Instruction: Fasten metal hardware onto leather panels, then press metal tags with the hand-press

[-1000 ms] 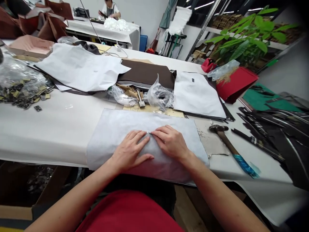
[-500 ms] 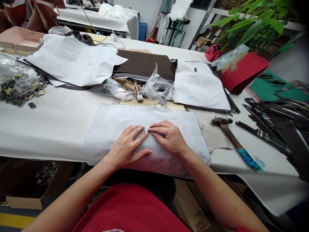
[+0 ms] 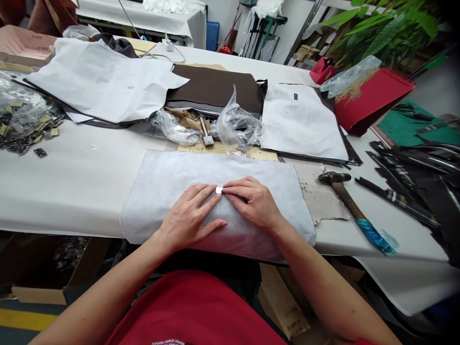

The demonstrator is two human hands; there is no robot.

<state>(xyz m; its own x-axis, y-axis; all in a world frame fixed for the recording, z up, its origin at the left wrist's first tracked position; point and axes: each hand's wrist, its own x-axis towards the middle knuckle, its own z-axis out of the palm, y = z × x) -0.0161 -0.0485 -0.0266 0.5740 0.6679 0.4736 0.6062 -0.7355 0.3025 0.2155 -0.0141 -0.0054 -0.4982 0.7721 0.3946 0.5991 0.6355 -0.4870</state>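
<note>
My left hand [image 3: 189, 215] and my right hand [image 3: 251, 202] rest on a pale grey padded cloth [image 3: 172, 177] folded on the white table [image 3: 72, 191]. A small shiny metal tag [image 3: 219, 189] lies on the cloth between my index fingertips, and both hands touch or nearly touch it. The left fingers lie flat and spread. A dark strip [image 3: 243, 198] shows partly under my right fingers, though what it is stays hidden.
Beyond the cloth lie a steel punch [image 3: 207, 139], crumpled plastic bags [image 3: 237, 127], and brown leather [image 3: 215, 88] under white paper patterns [image 3: 300, 122]. A hammer [image 3: 336, 184] and dark leather strips [image 3: 402, 191] lie right. Small tags [image 3: 21, 139] are heaped left. A cardboard box [image 3: 39, 294] sits below the table.
The whole scene has slid upward in view as my head tilted down. My fingertips have parted a little, so the small tag now shows clearly between them.
</note>
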